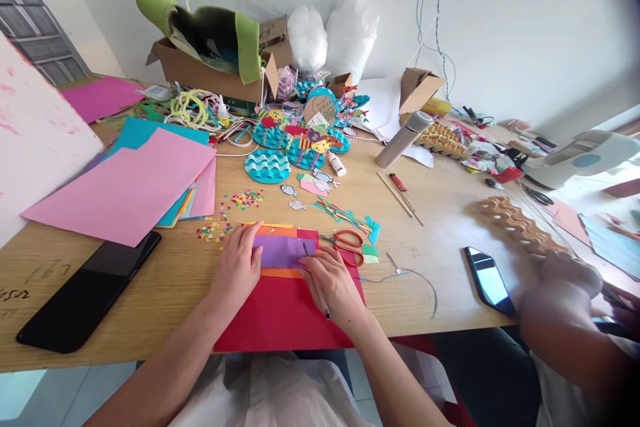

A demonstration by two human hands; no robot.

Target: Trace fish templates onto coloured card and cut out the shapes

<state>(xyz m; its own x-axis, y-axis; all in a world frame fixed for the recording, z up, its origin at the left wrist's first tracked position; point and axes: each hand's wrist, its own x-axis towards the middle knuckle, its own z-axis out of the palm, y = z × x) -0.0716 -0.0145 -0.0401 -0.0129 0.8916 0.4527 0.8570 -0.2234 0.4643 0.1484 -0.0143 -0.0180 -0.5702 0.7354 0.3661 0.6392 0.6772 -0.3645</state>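
A purple paper strip [280,251] lies over orange paper [283,273] on a large red sheet [280,317] at the table's front edge. My left hand [239,263] rests on the purple strip's left end, fingers apart and holding nothing. In my right hand [333,283] is a pen [321,298], its tip at the strip's right part. Just beyond that hand lie red-handled scissors [349,240], with their blades partly covered. Paper fish cutouts [297,205] and coloured dots [246,198] are scattered farther back.
A black phone [83,297] and pink sheets [125,187] lie at left. Behind are blue decorated discs [267,165], a grey bottle [404,140] and a cardboard box [210,80]. Another person's arm [565,313] reaches in at right, near a second phone [489,279].
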